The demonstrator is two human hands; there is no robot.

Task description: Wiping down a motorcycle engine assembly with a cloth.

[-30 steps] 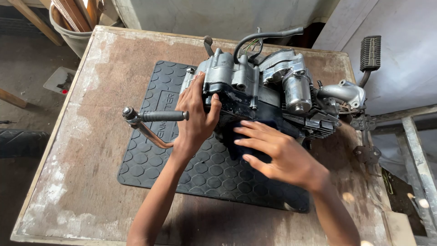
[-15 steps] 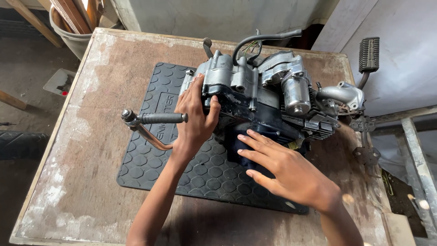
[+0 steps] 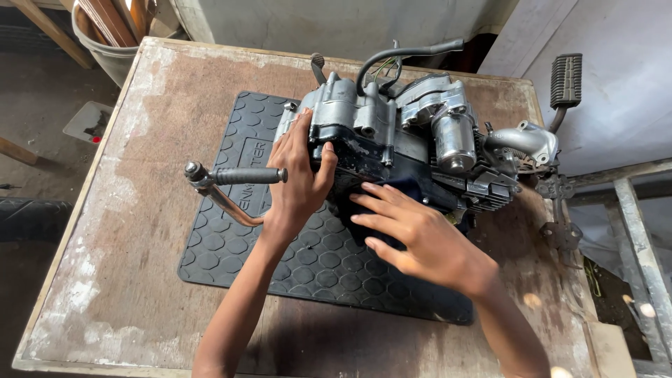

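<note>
A grey and black motorcycle engine (image 3: 406, 140) rests on a black rubber mat (image 3: 231, 259) on a worn wooden table (image 3: 105, 280). My left hand (image 3: 297, 178) presses flat against the engine's left casing, thumb hooked over its edge. My right hand (image 3: 413, 234) lies with fingers spread on a dark cloth under the engine's near side. A kick-start lever (image 3: 234, 180) with a black rubber grip sticks out to the left, just beside my left hand.
A black foot peg (image 3: 565, 80) and metal frame parts (image 3: 630, 217) stand off the table's right edge. A bucket with wooden sticks (image 3: 112, 35) sits at the back left. A curved black lever (image 3: 406, 56) rises over the engine.
My right hand has slid a little right and down along the engine's near side. My left hand stays on the casing. The engine has hardly moved.
</note>
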